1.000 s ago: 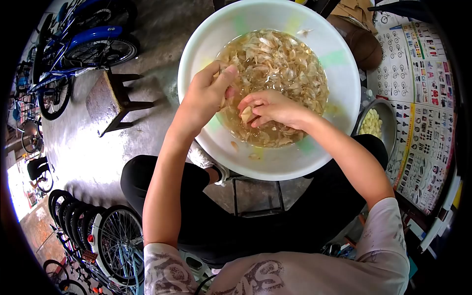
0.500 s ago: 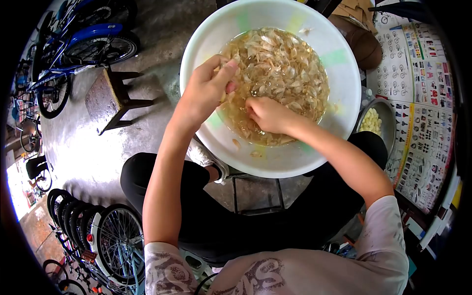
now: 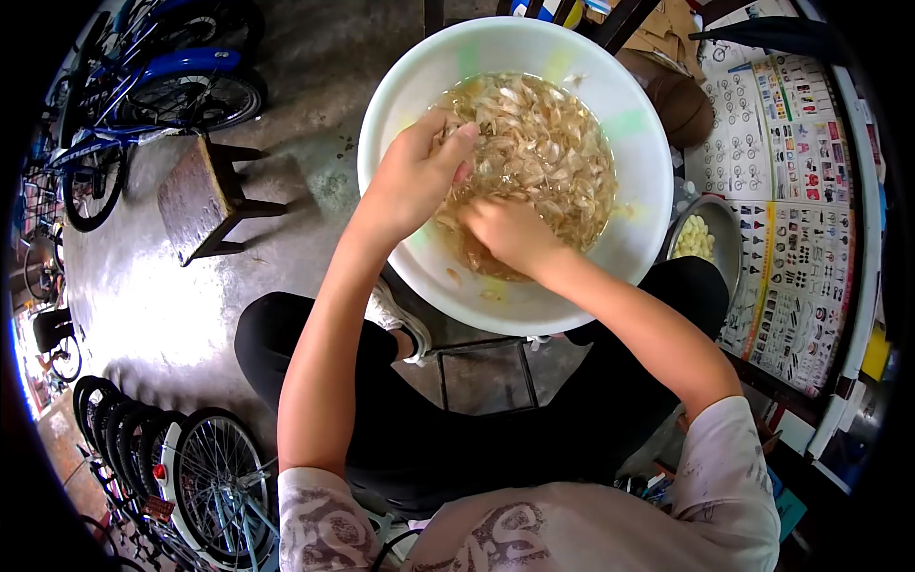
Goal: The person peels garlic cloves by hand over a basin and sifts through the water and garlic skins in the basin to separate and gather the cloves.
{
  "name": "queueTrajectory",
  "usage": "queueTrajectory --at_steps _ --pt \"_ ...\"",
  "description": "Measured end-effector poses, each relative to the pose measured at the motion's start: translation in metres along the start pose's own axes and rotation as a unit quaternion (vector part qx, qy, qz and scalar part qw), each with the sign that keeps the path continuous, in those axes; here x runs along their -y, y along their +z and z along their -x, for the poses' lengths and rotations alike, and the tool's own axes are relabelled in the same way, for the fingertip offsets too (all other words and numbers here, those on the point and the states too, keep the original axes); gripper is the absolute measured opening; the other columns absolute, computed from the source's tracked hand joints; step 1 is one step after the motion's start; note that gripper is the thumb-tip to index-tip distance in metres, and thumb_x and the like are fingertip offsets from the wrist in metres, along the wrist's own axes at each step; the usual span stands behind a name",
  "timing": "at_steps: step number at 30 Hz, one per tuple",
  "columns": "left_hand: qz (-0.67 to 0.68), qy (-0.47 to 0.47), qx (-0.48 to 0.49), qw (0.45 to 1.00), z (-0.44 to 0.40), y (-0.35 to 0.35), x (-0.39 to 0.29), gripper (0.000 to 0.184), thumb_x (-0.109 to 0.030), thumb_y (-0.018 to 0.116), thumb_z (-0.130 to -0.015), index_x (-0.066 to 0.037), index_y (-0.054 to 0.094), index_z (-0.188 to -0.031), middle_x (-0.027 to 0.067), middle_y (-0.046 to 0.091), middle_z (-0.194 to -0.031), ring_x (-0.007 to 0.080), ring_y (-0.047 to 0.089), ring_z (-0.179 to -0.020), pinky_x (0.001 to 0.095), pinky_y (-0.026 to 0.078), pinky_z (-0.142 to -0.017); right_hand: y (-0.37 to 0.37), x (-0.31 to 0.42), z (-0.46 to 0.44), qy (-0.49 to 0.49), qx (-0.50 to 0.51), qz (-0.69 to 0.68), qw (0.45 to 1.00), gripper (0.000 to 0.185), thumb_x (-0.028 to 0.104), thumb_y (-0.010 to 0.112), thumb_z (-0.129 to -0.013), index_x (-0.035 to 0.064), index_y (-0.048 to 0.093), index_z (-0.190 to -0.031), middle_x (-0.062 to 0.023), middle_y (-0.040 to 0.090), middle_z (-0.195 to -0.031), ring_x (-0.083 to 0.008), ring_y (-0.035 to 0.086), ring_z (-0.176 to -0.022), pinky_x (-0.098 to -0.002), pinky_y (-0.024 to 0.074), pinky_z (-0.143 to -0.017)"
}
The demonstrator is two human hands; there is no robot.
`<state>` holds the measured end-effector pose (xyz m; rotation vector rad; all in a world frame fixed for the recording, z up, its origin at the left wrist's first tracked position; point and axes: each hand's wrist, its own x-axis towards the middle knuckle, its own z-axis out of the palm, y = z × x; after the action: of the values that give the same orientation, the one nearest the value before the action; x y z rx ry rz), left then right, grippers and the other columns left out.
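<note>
A large white plastic basin point(image 3: 634, 181) holds brownish water covered with floating garlic skins point(image 3: 543, 143). My left hand point(image 3: 424, 172) is above the basin's left part, its fingers curled inward; what lies inside them is hidden. Just to its right, my right hand point(image 3: 515, 234) reaches down to the water at the near side of the floating skins. Its fingertips are blurred and partly hidden, so their grip does not show. Right of the basin, a metal bowl point(image 3: 729, 250) contains pale peeled garlic cloves point(image 3: 694, 238).
Low wooden stool point(image 3: 195, 200) stands on the concrete floor at left. Bicycles point(image 3: 195, 91) are at upper left, with more wheels point(image 3: 224, 486) at lower left. A brown ball point(image 3: 681, 112) sits beside the basin. Printed sheets point(image 3: 796, 238) cover a surface at right.
My right hand has shifted slightly left, nearer my left hand, and more of its fingers shows above the water. My left hand stays curled. The whole view has shifted a little.
</note>
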<state>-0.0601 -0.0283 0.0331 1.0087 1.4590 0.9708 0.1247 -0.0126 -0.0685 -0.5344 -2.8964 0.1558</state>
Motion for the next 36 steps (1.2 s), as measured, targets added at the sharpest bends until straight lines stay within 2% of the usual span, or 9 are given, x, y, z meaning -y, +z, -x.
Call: queueTrajectory --at_steps 2,6,7,10,13,19,27,33,36 --pt "-0.020 0.005 -0.013 1.000 -0.001 0.000 -0.001 0.032 -0.031 0.056 -0.097 0.001 0.056 -0.092 0.0044 0.055 -0.067 0.0111 0.051 -0.064 0.0282 0.042 -0.060 -0.025 -0.006 -0.006 0.223 0.197 -0.185 0.937 0.018 0.022 0.060 -0.091 0.0082 0.066 -0.101 -0.0097 0.067 -0.090 -0.0208 0.066 -0.084 -0.0340 0.0504 -0.068" --pt "-0.078 0.019 -0.027 0.996 -0.003 -0.001 0.003 0.029 -0.029 0.056 -0.096 0.000 0.059 -0.094 0.0083 0.058 -0.068 0.0158 0.054 -0.063 0.0319 0.045 -0.062 -0.048 -0.038 -0.002 0.326 0.136 -0.477 0.805 0.026 0.027 0.067 -0.092 0.0044 0.067 -0.105 -0.0098 0.070 -0.086 -0.0104 0.064 -0.079 -0.0271 0.0484 -0.066" --pt "-0.079 0.019 -0.027 0.996 -0.003 -0.002 0.003 0.029 -0.029 0.056 -0.096 0.000 0.059 -0.094 0.0083 0.058 -0.068 0.0158 0.054 -0.063 0.0319 0.045 -0.062 -0.055 -0.042 -0.001 0.326 0.135 -0.477 0.805 0.026 0.027 0.067 -0.092 0.0044 0.067 -0.105 -0.0098 0.070 -0.086 -0.0104 0.064 -0.079 -0.0271 0.0484 -0.066" --pt "-0.152 -0.024 0.017 0.988 -0.001 0.002 0.005 0.023 -0.025 0.057 -0.093 -0.003 0.062 -0.095 0.0112 0.062 -0.070 0.0238 0.058 -0.064 0.0352 0.047 -0.066 -0.077 -0.053 -0.002 0.413 0.069 -0.679 0.603 0.030 0.020 0.059 -0.098 -0.0023 0.063 -0.118 -0.0084 0.069 -0.101 -0.0135 0.067 -0.091 -0.0238 0.0521 -0.076" --pt "-0.195 0.021 0.031 0.980 0.000 0.013 0.017 0.020 -0.022 0.056 -0.092 -0.005 0.065 -0.096 0.0150 0.067 -0.076 0.0307 0.063 -0.071 0.0382 0.048 -0.069 -0.078 -0.058 -0.001 0.397 0.014 -0.751 0.527 0.031 0.014 0.058 -0.098 -0.0036 0.060 -0.123 -0.0112 0.068 -0.106 -0.0175 0.067 -0.098 -0.0264 0.0545 -0.087" --pt "-0.213 0.052 -0.013 0.976 0.004 0.033 0.010 0.026 -0.021 0.061 -0.092 -0.005 0.066 -0.113 0.0204 0.069 -0.085 0.0377 0.066 -0.079 0.0407 0.051 -0.073 -0.089 -0.054 -0.016 0.399 -0.051 -0.731 0.552 0.026 0.006 0.061 -0.095 -0.0076 0.063 -0.116 -0.0141 0.067 -0.108 -0.0192 0.068 -0.096 -0.0270 0.0571 -0.085" --pt "-0.138 0.059 -0.049 0.988 0.004 0.044 0.009 0.027 -0.018 0.059 -0.096 -0.002 0.062 -0.118 0.0139 0.070 -0.079 0.0185 0.067 -0.072 0.0314 0.051 -0.067 -0.085 -0.057 -0.014 0.415 -0.062 -0.736 0.532 0.017 0.008 0.063 -0.094 -0.0058 0.067 -0.101 -0.0143 0.069 -0.101 -0.0182 0.070 -0.086 -0.0280 0.0593 -0.077" --pt "-0.051 0.021 -0.061 0.997 -0.002 0.043 0.014 0.025 -0.019 0.056 -0.099 -0.002 0.062 -0.117 0.0020 0.061 -0.070 0.0072 0.053 -0.063 0.0240 0.045 -0.059 -0.085 -0.057 -0.012 0.387 -0.062 -0.673 0.628 0.018 0.012 0.064 -0.094 -0.0052 0.067 -0.097 -0.0097 0.070 -0.084 -0.0135 0.068 -0.077 -0.0256 0.0544 -0.067" --pt "0.006 0.001 -0.065 0.998 -0.005 0.044 0.007 0.028 -0.020 0.050 -0.102 0.000 0.062 -0.118 -0.0043 0.046 -0.066 0.0035 0.040 -0.060 0.0201 0.031 -0.054 -0.083 -0.057 -0.012 0.346 -0.070 -0.668 0.656 0.016 0.011 0.063 -0.092 -0.0044 0.067 -0.095 -0.0062 0.068 -0.077 -0.0103 0.064 -0.072 -0.0241 0.0500 -0.063"
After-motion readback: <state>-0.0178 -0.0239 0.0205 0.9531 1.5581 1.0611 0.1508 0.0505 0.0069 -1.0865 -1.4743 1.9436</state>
